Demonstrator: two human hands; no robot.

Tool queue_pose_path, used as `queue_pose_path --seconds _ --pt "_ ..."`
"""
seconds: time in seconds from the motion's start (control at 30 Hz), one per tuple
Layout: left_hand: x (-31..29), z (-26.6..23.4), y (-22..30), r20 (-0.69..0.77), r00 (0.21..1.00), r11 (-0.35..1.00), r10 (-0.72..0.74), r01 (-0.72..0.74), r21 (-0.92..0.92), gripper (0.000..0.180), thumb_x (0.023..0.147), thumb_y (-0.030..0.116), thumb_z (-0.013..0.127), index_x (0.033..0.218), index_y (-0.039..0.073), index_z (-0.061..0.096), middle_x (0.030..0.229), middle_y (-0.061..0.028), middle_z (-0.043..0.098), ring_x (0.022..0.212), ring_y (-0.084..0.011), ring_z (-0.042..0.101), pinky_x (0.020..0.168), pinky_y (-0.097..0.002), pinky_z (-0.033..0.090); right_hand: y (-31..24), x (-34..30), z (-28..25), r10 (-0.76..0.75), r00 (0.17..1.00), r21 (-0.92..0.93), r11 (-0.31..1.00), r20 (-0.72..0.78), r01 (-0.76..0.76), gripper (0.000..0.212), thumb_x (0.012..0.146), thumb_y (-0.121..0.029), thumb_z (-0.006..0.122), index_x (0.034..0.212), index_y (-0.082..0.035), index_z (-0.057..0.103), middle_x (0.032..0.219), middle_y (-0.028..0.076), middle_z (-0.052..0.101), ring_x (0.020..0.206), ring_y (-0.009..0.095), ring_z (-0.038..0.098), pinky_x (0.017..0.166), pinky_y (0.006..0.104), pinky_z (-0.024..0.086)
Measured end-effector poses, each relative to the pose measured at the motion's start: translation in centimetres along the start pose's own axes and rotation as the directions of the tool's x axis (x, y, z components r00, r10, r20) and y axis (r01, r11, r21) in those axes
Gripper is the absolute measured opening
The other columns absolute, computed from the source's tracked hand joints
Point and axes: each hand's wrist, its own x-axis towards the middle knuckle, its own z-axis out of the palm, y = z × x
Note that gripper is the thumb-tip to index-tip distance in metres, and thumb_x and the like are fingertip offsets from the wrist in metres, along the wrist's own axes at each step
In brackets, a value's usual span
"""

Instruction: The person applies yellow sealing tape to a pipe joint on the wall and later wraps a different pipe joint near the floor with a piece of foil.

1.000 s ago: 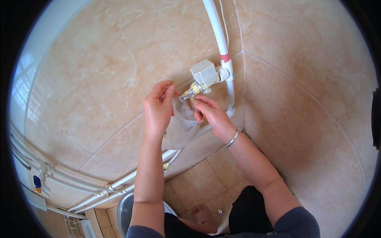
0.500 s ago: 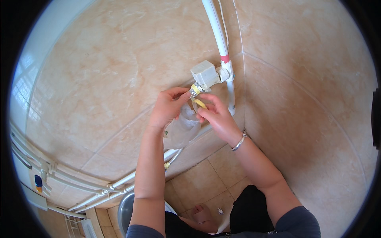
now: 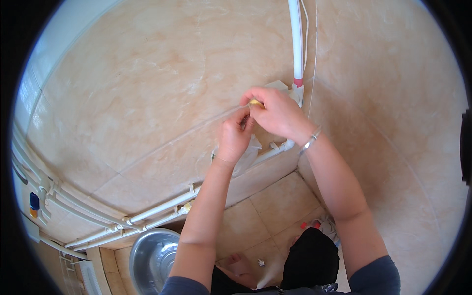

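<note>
My right hand (image 3: 278, 110) is closed on a small yellow roll of tape (image 3: 255, 102), mostly hidden by the fingers. It is in front of a white box-shaped valve (image 3: 277, 85) on the wall pipe. Just below, my left hand (image 3: 235, 135) has thumb and fingers pinched together close to the right fingertips. A little shiny material shows between them, but I cannot make out what they grip. Behind my left wrist hangs a whitish translucent plastic bag (image 3: 250, 156). My hands cover the fitting at the valve's end.
A white vertical pipe (image 3: 296, 39) comes down beside the wall corner. White horizontal pipes (image 3: 162, 209) run low along the tiled wall. A metal basin (image 3: 152, 255) stands on the floor at lower left. A crumpled scrap (image 3: 261, 262) lies near my feet.
My right hand has risen with the roll and now passes over the fitting, covering much of the valve. My left hand stays pinched just below. The view has shifted, showing more of the basin.
</note>
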Motion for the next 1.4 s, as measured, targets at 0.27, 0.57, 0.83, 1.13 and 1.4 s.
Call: queue_pose_path --seconds 0.27,0.57,0.83,1.13,1.4 --pt "-0.6 0.9 0.5 -0.03 0.998 0.99 -0.05 0.045 -0.136 0.015 0.074 0.008 0.062 0.086 -0.001 0.059 0.071 -0.0046 0.058 0.06 -0.0066 0.047 0.056 -0.022 0.041 -0.2 3.7 -0.2 0.023 0.991 0.101 0.994 0.129 -0.036 0.024 0.069 -0.003 0.043 0.088 -0.002 0.058 0.067 0.013 0.057 0.063 0.023 0.054 0.059 0.0337 0.042" --pt "-0.2 2.3 0.5 -0.257 0.952 0.975 -0.169 0.124 -0.182 0.016 0.072 0.019 0.066 0.077 0.005 0.062 0.073 -0.0078 0.061 0.061 -0.0178 0.058 0.058 -0.0284 0.045 -1.0 3.5 -0.1 -0.011 0.995 0.087 0.996 0.101 0.002 0.021 0.074 -0.003 0.042 0.089 -0.001 0.056 0.056 -0.001 0.046 0.052 0.006 0.042 0.046 0.0235 0.034" --pt "-0.1 2.2 0.0 -0.176 0.956 0.927 -0.236 0.168 -0.334 0.017 0.073 0.016 0.065 0.08 0.001 0.061 0.076 -0.0068 0.061 0.064 -0.0127 0.056 0.06 -0.026 0.044 -0.4 2.9 0.2 -0.106 0.994 0.025 0.994 0.012 0.106 0.019 0.073 -0.011 0.05 0.088 -0.001 0.056 0.06 0.003 0.05 0.055 0.009 0.046 0.051 0.0247 0.038" --pt "-0.5 1.8 0.9 -0.165 0.959 0.947 -0.231 0.182 -0.266 0.018 0.072 0.014 0.065 0.083 0.001 0.061 0.078 -0.0084 0.061 0.067 -0.0158 0.058 0.063 -0.0272 0.045 -0.7 3.7 0.1 -0.157 0.988 -0.223 0.963 -0.002 0.153 0.022 0.072 -0.016 0.054 0.087 -0.001 0.06 0.075 0.015 0.06 0.068 0.026 0.058 0.063 0.033 0.045" --pt "-0.1 2.3 0.5 -0.203 0.946 0.958 -0.255 0.218 -0.187 0.017 0.074 0.019 0.062 0.081 0.004 0.062 0.071 -0.0089 0.061 0.064 -0.0205 0.058 0.061 -0.0298 0.045 -1.1 4.0 0.2 -0.138 0.99 -0.278 0.95 0.035 0.142 0.019 0.074 -0.018 0.055 0.083 -0.002 0.06 0.077 0.014 0.06 0.072 0.027 0.058 0.065 0.0348 0.045"
